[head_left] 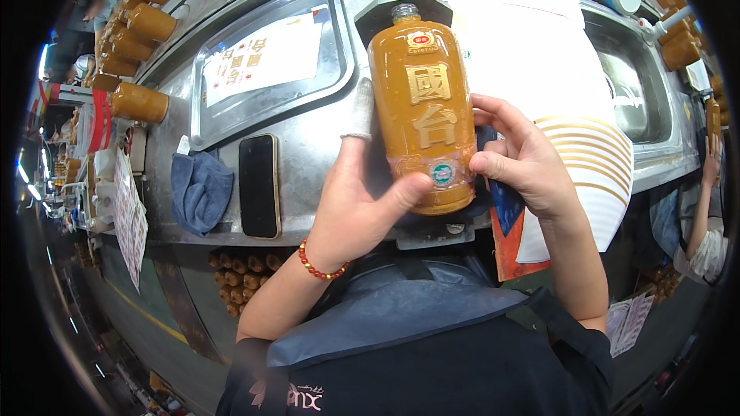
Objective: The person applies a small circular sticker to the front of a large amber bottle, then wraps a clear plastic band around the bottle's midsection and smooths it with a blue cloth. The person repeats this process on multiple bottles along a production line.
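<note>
An amber-brown bottle (389, 100) with raised gold characters lies before me on a dark stand (370, 21), its neck pointing away. Near its base is a round green-and-white sticker (442, 175). My left hand (356, 196) grips the bottle's left side, its thumb across the lower front beside the sticker. A white finger cover (359, 112) is on a finger of that hand. At the bottle's lower right edge, my right hand (532, 163) is closed with thumb and fingertips against the side. Its fingertips are partly hidden.
Left of the bottle are a metal tray (202, 119) with a label sheet (293, 58), a phone (259, 185) and a blue cloth (202, 194). White sheets with gold stripes (590, 177) lie at right, near a sink (669, 112). Another person's arm (700, 219) shows far right.
</note>
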`<state>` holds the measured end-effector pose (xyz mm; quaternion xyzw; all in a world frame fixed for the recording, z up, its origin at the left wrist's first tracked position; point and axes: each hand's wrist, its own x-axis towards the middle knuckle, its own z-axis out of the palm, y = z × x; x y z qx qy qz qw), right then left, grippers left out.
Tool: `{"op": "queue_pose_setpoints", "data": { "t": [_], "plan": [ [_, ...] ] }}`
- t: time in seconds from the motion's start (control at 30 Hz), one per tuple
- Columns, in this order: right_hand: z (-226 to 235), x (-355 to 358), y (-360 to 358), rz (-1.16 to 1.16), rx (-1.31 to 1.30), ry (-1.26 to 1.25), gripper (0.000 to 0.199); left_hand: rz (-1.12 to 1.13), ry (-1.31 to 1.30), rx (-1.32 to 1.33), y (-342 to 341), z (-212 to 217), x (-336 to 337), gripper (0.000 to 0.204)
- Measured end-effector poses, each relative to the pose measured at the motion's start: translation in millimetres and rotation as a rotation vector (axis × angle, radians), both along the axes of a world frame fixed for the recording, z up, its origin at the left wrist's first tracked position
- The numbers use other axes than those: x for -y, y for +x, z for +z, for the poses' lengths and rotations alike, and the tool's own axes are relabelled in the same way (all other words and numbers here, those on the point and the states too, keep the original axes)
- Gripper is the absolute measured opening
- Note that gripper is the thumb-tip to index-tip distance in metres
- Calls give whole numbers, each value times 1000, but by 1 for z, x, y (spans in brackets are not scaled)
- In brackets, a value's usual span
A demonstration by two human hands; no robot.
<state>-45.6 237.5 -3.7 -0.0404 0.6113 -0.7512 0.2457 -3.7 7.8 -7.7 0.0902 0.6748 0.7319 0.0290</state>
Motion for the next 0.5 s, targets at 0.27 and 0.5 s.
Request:
{"op": "queue_pose_setpoints", "data": {
  "t": [0.27, 0.5],
  "plan": [
    [-3, 5, 1, -11, -34, 44, 82, -98, -137, 235, 0, 10, 7, 104],
    [-1, 5, -1, -29, 7, 4, 74, -30, -132, 144, -2, 4, 8, 72]
  ]
}}
